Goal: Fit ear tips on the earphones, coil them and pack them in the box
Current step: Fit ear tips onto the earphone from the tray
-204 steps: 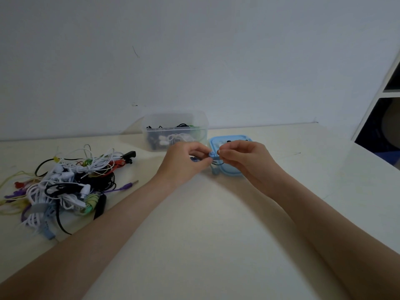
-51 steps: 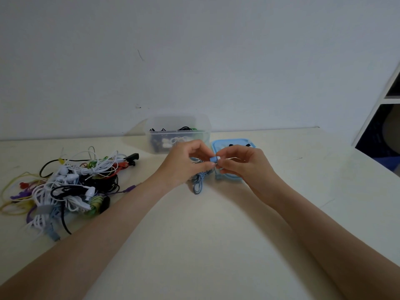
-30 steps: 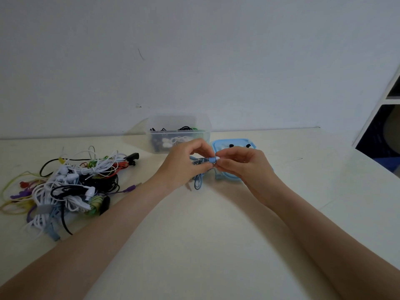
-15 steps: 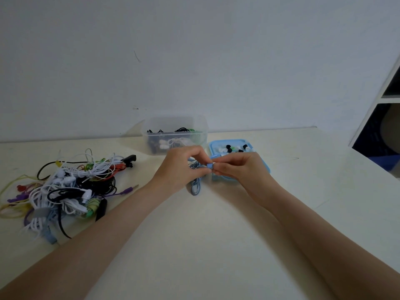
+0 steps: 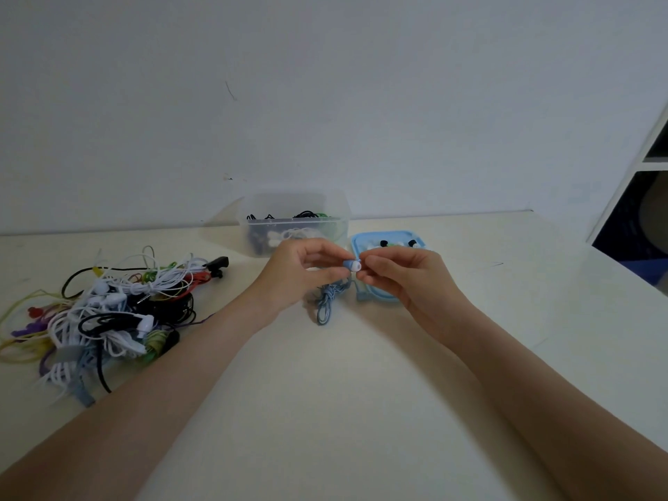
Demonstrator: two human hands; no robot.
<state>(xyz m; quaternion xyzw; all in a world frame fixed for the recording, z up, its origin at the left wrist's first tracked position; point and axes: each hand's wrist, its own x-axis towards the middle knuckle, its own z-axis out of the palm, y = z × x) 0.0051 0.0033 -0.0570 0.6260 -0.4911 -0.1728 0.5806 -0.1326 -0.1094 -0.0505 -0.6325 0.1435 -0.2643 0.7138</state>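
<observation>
Both grips pinch blue earbud (image 5: 351,265) — cream table (image 5: 325,410), white wall (image 5: 325,85)

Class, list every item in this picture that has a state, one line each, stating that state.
Left hand: pinches the blue earbud.
Right hand: pinches the white ear tip.
Blue earbud: held above the table, its blue cable bunched beneath.
White ear tip: at the earbud's end.
Clear plastic box: open, holding earphones.
Blue tray: open, holding ear tips.
Loose earphone pile: tangled.

No readable text, label, brand or number anywhere in view.
</observation>
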